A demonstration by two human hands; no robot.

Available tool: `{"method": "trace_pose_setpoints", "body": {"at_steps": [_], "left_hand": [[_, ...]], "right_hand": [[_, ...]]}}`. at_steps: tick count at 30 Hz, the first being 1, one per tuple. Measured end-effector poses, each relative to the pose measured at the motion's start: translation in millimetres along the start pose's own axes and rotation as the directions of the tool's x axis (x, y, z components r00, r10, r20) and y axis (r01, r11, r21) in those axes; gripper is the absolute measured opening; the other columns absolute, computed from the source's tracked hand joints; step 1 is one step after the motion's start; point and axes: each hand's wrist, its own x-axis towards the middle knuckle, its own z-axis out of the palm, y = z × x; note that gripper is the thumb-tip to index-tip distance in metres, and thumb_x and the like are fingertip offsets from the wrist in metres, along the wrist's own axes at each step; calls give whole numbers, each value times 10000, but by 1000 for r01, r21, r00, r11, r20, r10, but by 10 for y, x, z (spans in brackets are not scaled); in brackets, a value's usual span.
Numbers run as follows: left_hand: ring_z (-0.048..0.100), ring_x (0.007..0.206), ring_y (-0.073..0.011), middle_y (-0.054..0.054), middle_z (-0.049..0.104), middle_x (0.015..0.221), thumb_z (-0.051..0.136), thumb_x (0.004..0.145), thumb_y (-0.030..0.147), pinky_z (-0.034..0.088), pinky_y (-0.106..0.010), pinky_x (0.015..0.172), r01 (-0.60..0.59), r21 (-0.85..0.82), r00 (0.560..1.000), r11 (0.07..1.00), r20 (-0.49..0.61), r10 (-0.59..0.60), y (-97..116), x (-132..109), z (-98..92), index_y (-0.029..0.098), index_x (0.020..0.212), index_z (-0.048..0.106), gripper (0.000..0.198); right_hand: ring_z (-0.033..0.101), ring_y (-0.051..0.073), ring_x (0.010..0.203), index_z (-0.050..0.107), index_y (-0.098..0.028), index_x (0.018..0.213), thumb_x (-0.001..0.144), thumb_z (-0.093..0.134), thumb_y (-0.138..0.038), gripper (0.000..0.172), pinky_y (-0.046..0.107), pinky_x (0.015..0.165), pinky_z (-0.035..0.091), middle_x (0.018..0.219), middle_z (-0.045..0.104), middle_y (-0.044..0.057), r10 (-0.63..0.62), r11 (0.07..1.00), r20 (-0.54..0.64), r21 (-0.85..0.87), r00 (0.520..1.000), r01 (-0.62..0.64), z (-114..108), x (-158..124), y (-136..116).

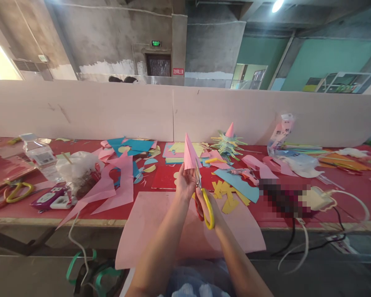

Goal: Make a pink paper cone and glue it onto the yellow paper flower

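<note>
A pink paper cone [189,154] stands point up in my left hand [186,184], whose fingers hold it near its lower edge. My right hand [208,202] grips scissors [208,210] with yellow and red handles. Their blades point up and lie against the cone's right side; whether they are spread or closed I cannot tell. Beneath both forearms lies a large pink paper sheet [148,231] that hangs over the table's front edge. Yellow paper strips [225,192] are scattered just right of my right hand.
A fringed paper piece with a pink cone top [230,131] stands behind to the right. A glue gun [245,175] lies near blue paper [235,183]. Pink scraps [123,181], a plastic bottle [38,152] and other scissors [20,192] are at left. A white partition [126,111] closes off the back.
</note>
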Motion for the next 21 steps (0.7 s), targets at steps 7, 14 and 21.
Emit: {"method": "trace_pose_setpoints", "body": {"at_steps": [7,14,21], "left_hand": [[683,728,-104,-53,710,839,458,946,288,542,-189,690,-11,-4,999,1000,34,11,-31,13,-45,159,872,665,255],[679,755,-123,-31,699,797,513,897,465,540,-212,730,29,86,993,996,110,-39,-120,-62,-8,193,758,658,339],[659,634,-105,-12,690,710,655,834,326,534,-181,669,-4,172,998,985,65,-8,-161,-78,28,163,870,678,169]], "right_hand": [[346,96,302,337,-246,612,817,379,-702,502,223,334,282,366,338,-72,-94,990,-41,-107,995,89,-31,29,34],[343,109,319,320,-257,631,806,458,-656,458,239,346,262,384,329,-76,-82,982,-128,-178,988,59,-78,95,129],[422,142,430,332,-258,664,806,470,-615,409,253,420,312,453,376,-58,-128,966,-147,-244,981,90,-102,141,211]]}}
